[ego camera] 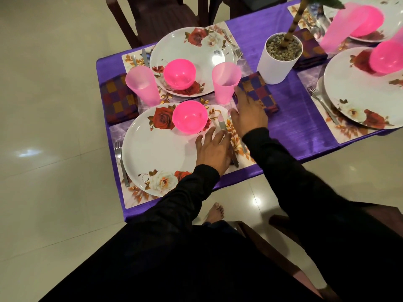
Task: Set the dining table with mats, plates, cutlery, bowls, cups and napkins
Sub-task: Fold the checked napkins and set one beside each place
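Hands reaching over a shiny purple cloth (294, 118). Left hand (212, 150) lying flat, fingers spread, touching the rim of the near round white plate (152, 153) with red roses. Right hand (248, 114) resting with loose straight fingers on a folded checked napkin (261, 92), soft and square. Smooth pink bowl (189, 119) sitting on that plate. Tall see-through pink cup (225, 82) standing just beside the napkin. Knife and spoon (234, 155) mostly hiding under the left hand. Far plates getting cut off at the edge.
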